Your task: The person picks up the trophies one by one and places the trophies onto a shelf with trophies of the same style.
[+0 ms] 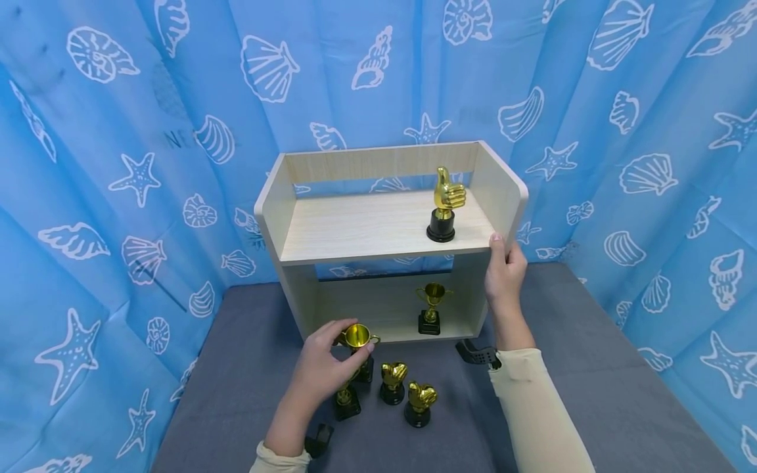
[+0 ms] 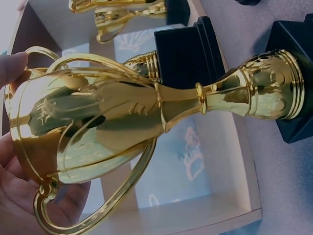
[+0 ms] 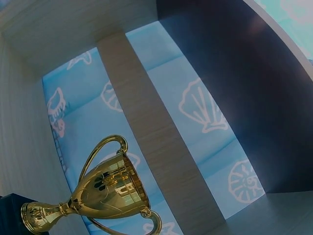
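Observation:
My left hand (image 1: 325,361) holds a gold trophy cup (image 1: 358,336) near its rim, thumb and fingers at opposite sides. This cup's black base shows below, just before the shelf's front edge. A second trophy cup (image 2: 98,122) stands closer to me, partly hidden under that hand in the head view; it fills the left wrist view. With my right hand (image 1: 505,269) I grip the right side of the wooden shelf (image 1: 367,223), thumb at the middle board's front corner. Inside the lower level, near that side, another trophy cup (image 1: 434,295) stands upright.
A gold thumbs-up trophy (image 1: 447,197) stands on the upper board, toward the right. Two small gold trophies, a left one (image 1: 393,381) and a right one (image 1: 420,402), stand on the grey tabletop (image 1: 236,394) before the shelf. A blue shell-print curtain (image 1: 367,79) hangs behind.

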### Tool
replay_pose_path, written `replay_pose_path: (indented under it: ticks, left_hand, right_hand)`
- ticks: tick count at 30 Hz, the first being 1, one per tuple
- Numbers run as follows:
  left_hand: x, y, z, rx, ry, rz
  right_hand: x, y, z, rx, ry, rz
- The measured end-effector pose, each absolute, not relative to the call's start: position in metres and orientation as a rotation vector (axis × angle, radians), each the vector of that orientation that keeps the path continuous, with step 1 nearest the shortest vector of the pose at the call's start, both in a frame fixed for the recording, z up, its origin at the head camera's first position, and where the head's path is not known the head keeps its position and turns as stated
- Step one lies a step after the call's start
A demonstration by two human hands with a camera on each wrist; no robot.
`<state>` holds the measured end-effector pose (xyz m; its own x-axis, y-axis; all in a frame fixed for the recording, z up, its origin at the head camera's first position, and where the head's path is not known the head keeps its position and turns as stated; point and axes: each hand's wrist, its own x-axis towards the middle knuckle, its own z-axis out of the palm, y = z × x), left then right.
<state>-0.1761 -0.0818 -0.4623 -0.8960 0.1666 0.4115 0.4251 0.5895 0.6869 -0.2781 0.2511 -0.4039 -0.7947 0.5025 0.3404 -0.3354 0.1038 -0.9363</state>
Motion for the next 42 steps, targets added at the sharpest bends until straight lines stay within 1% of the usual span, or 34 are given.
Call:
replay_pose_path:
  ticks: [28,42]
  left_hand:
    - [-0.179,-0.072,-0.465,-0.488,-2.537,-1.239]
    - [-0.18,-0.069,-0.462,-0.493,-2.543,-1.164]
  right_hand:
    - [-0.28,0.253,-0.404,-0.17,-1.778,1.752]
    - [-0.277,0.25,-0.401,-0.194,-1.783,1.753]
